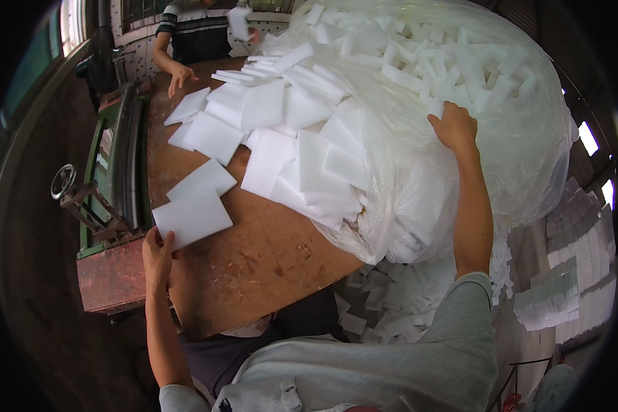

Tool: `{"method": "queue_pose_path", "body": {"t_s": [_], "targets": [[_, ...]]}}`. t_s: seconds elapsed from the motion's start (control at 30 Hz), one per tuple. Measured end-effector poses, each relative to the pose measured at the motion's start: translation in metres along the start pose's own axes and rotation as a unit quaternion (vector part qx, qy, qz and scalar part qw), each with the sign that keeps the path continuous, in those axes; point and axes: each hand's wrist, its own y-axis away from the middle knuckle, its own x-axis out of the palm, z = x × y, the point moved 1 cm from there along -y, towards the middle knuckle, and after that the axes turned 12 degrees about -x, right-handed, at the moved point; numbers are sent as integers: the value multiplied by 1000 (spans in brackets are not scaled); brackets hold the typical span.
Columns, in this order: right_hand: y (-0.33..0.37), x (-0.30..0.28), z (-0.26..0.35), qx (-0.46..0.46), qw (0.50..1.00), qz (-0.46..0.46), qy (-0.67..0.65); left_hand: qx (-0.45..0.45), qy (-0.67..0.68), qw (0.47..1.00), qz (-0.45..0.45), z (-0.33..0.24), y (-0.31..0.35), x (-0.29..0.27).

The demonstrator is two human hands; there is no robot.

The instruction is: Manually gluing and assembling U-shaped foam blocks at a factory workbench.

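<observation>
My left hand pinches the near corner of a flat white foam sheet above the brown tabletop. Just beyond that sheet lies another foam sheet. My right arm reaches out to a big clear plastic bag full of white foam pieces. At the bag's upper side, my right hand has its fingers curled; whether they grip the film or a foam piece is hidden. A loose heap of foam sheets spreads over the table between my hands.
Left of the table stands a green-framed roller machine with a handwheel. Across the table a person in a dark striped shirt handles foam. More foam pieces lie below the bag, and stacked sheets stand at right.
</observation>
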Motion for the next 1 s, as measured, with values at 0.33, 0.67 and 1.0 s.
{"method": "queue_pose_path", "body": {"t_s": [0.33,0.67,1.0], "targets": [[60,-70,15,-63,931,-324,-154,90,-323,932,-137,31,122,-14],[169,0,218,-520,728,-11,-447,142,-96,977,-124,-49,166,-18],[234,34,315,-656,595,-30,-463,62,-34,992,-104,-15,179,-66]]}}
